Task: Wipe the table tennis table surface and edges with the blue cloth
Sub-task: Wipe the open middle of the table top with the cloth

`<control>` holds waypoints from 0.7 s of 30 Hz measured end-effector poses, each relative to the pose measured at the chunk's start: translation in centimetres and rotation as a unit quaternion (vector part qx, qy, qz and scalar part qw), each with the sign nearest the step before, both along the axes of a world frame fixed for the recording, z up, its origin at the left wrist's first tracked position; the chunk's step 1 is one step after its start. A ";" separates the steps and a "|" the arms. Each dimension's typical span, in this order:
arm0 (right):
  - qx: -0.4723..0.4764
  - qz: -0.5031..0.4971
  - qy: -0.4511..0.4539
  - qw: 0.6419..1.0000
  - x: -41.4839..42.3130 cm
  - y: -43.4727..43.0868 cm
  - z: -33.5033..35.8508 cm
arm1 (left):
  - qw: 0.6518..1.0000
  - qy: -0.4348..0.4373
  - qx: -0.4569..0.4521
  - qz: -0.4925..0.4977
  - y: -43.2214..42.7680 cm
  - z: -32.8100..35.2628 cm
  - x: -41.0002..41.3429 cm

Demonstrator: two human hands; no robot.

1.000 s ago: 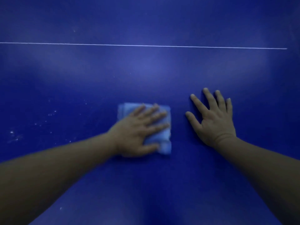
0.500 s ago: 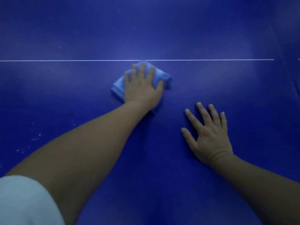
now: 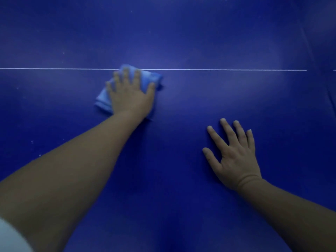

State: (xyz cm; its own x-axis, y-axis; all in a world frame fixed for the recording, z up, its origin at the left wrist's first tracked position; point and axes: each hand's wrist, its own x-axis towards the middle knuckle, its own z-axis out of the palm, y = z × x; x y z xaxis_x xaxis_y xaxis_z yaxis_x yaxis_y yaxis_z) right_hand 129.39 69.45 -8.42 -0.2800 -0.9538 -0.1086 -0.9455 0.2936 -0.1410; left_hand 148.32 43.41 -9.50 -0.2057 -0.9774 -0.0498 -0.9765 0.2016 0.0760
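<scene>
The dark blue table tennis table [image 3: 181, 42] fills the whole view. A folded light blue cloth [image 3: 103, 97] lies on it, its far edge touching the thin white line [image 3: 227, 70] that runs left to right. My left hand [image 3: 131, 95] presses flat on the cloth with straight, spread fingers and covers most of it. My right hand [image 3: 232, 155] rests flat on the bare table, nearer to me and to the right, fingers spread, holding nothing.
Small pale specks [image 3: 36, 150] dot the table surface at the left. The white line breaks near the right side [image 3: 320, 70], where a darker seam runs down the table.
My left hand pushed the cloth away from me, from beside my right hand up to the white line, then drifted slightly left. My right hand stayed planted on the table.
</scene>
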 end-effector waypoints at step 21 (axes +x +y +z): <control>0.007 -0.003 -0.003 1.000 -0.1 0.1 0.0 | 0.953 0.013 0.019 -0.301 4.8 0.4 5.4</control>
